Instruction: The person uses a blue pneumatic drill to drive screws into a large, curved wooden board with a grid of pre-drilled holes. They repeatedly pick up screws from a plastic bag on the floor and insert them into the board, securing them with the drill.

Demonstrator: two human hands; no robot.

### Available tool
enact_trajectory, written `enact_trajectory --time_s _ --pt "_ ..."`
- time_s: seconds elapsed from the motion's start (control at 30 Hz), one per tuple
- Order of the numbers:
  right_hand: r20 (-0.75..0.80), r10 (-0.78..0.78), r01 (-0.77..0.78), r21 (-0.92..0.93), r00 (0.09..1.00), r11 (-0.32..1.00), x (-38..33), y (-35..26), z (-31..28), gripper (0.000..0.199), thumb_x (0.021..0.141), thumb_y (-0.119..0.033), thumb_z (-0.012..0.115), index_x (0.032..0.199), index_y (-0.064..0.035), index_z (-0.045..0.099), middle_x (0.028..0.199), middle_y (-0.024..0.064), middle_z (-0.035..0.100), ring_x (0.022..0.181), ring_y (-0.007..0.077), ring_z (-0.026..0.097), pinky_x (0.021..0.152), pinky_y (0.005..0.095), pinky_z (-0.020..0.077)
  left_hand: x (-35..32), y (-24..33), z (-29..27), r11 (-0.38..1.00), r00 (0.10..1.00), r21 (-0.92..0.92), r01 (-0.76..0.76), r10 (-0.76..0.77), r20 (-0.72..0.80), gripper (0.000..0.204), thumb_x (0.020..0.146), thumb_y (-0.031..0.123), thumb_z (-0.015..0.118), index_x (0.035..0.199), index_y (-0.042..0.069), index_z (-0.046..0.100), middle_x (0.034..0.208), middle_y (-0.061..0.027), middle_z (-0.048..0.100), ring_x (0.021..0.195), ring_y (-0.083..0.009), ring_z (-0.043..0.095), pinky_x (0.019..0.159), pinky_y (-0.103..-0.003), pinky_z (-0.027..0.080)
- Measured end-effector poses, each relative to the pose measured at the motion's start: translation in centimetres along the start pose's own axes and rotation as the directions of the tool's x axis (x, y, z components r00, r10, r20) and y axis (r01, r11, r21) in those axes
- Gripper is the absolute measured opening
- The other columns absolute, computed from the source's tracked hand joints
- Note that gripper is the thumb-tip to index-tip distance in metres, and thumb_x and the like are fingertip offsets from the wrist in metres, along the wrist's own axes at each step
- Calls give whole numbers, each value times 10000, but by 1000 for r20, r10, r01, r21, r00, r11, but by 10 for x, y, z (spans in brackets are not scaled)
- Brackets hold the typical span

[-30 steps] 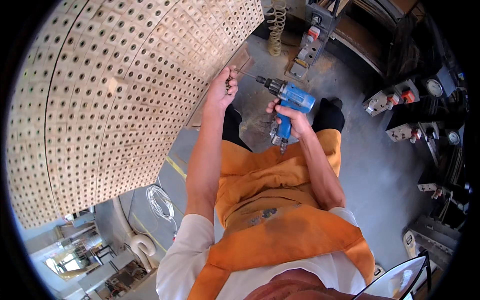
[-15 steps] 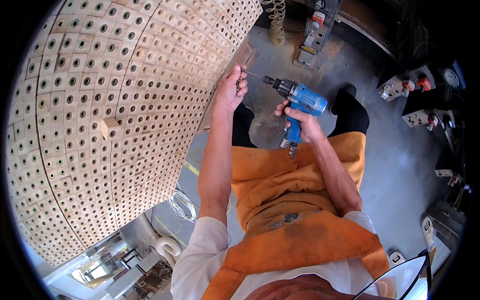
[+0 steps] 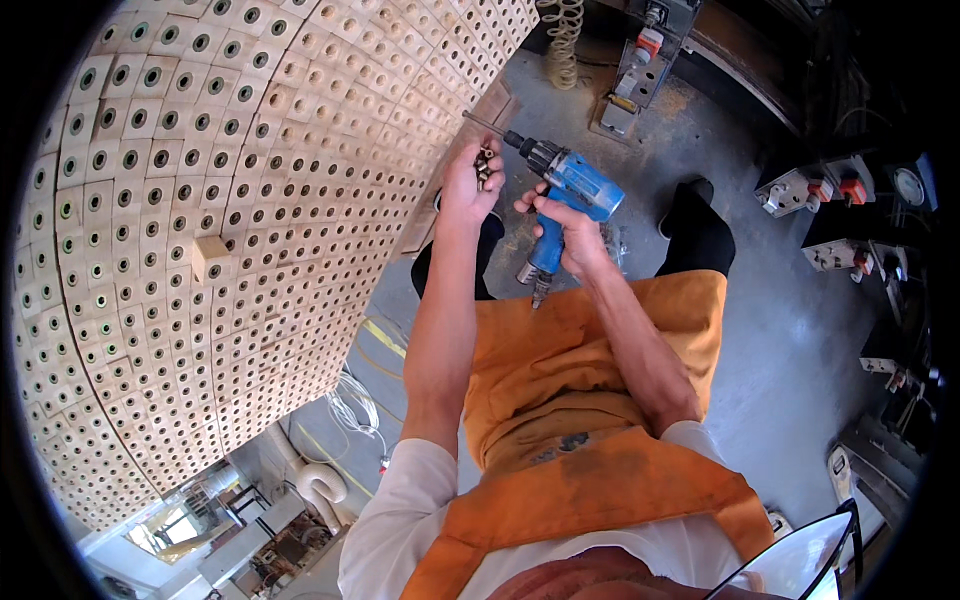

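Observation:
My left hand (image 3: 466, 190) is cupped with curled fingers around several small brass-coloured threaded inserts (image 3: 485, 170). My right hand (image 3: 572, 232) grips the handle of a blue pistol-shaped air drill (image 3: 588, 187). A long thin bit (image 3: 486, 124) sticks out of its dark chuck and passes just beyond my left fingers, its tip close to the stack's edge. On my left rises a big stack of pale wooden blocks (image 3: 300, 215). Many block faces have a dark-ringed insert in the hole; a band near the upper middle shows bare round holes. Whether an insert sits on the bit's tip is too small to tell.
One wooden block (image 3: 211, 259) juts out of the stack's face. A coiled air hose (image 3: 565, 45) hangs at the top, beside a metal stand with a red plug (image 3: 648, 42). White cable (image 3: 352, 405) lies looped on the floor. Socket boxes (image 3: 790, 190) line the right side.
My right hand has moved left with the drill, carrying the bit past my left fingertips toward the stack. My left hand has turned and dropped slightly, so the inserts in it show more.

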State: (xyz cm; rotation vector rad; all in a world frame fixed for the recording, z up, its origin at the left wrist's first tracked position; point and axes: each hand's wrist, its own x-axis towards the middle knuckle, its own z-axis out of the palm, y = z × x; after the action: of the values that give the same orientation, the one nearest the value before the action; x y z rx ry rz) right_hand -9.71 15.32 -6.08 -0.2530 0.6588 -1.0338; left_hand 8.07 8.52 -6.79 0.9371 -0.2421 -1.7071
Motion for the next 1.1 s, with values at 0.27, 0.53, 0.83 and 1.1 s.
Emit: enact_trajectory --time_s 0.27,0.53,0.83,1.1 --pt "-1 -22 22 -42 1000 999 2 -3 2 187 861 -48 607 1037 -28 549 968 96 652 919 200 654 610 278 460 -36 -20 -28 993 997 109 42 -35 -67 273 973 200 491 1176 18 513 840 -34 536 618 -96 479 425 -192 335" --pt "8 -27 27 -55 1000 998 3 -3 -4 217 856 -58 622 1057 -16 552 997 117 645 965 234 651 589 265 484 -46 -3 -24 990 1000 143 -4 1 15 303 972 203 502 1211 17 505 854 -38 526 632 -99 478 440 -189 346" --pt "64 63 -58 -76 996 995 -33 -10 -22 233 849 -55 634 1072 -37 570 1020 112 645 976 227 647 597 255 483 -33 17 -15 991 996 101 -89 90 1 220 942 230 575 1078 60 545 801 10 523 608 -73 462 424 -175 330" --pt "108 114 -110 -44 988 993 -34 -13 -34 240 843 -51 643 1070 -37 566 993 110 634 969 241 645 581 255 508 -22 3 -9 993 993 49 -110 112 -32 286 945 338 555 1068 80 545 763 26 483 595 -74 431 419 -177 308"
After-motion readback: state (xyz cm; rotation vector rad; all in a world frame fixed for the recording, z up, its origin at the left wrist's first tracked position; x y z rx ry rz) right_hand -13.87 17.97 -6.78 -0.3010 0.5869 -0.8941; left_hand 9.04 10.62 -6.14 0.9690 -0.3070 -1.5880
